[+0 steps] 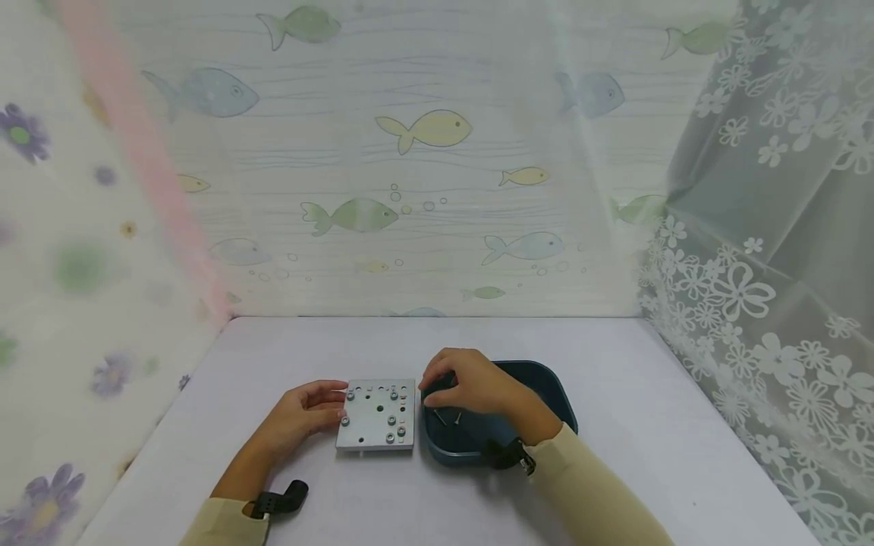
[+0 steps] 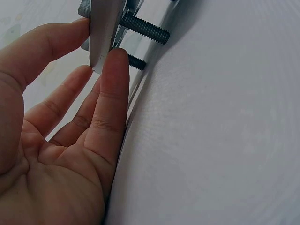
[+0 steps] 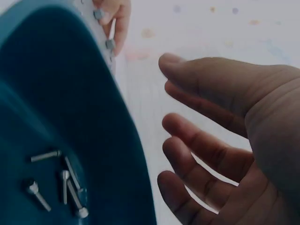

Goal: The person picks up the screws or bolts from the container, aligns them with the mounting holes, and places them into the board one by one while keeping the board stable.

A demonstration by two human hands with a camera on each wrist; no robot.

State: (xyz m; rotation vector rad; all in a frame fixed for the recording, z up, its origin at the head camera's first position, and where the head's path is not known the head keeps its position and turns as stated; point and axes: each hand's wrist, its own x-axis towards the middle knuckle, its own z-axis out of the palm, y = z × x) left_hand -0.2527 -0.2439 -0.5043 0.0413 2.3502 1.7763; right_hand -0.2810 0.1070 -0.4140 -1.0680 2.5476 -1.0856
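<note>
L grip [image 1: 303, 411] pinches plate [image 1: 371, 426], R grip [image 1: 471, 383] nr bin [image 1: 447, 458] w/ screws [image 3: 32, 188]

A fish-print curtain [image 1: 437, 167] backs the white table [image 1: 382, 497].

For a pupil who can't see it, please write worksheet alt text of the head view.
A left hand holds a metal plate fitted with bolts, while the right hand is at a dark blue tray holding screws. Behind the white table hangs a fish-patterned curtain.
</note>
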